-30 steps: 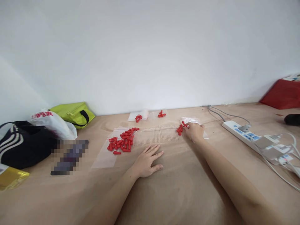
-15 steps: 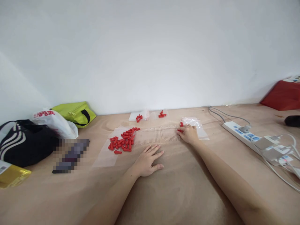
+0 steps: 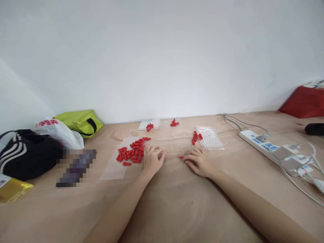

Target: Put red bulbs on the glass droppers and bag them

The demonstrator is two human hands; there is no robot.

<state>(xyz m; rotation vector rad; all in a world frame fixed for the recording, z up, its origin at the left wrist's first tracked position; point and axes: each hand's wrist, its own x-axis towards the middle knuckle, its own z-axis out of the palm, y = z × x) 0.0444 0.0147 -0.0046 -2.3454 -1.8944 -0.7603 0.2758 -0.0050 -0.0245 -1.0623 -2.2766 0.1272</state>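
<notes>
A row of thin clear glass tubes [image 3: 181, 143] lies side by side on the table. My left hand [image 3: 153, 160] reaches over its near edge, thumb and fingertips drawn together at the tubes; what is in the pinch is too small to make out. To the right, my right hand [image 3: 198, 162] grips a small red rubber bulb [image 3: 181, 157], its tip poking out leftward past the fingers. Left of the tubes, a heap of red rubber bulbs [image 3: 131, 152] rests partly on a clear plastic bag [image 3: 113, 170]. Several bulbs with thin tubes attached [image 3: 196, 137] lie at the row's right end.
Two small groups of red bulbs [image 3: 149, 127] lie on bags near the wall. More clear bags [image 3: 214, 138] are at the right. A power strip [image 3: 260, 143] with cables stands further right. Black, white and green bags [image 3: 81, 123] and a blurred-out object [image 3: 77, 168] sit at left.
My left hand has risen from lying flat on the table to the tubes. My right hand has come back toward me from the right-hand bulbs, holding a red rubber bulb.
</notes>
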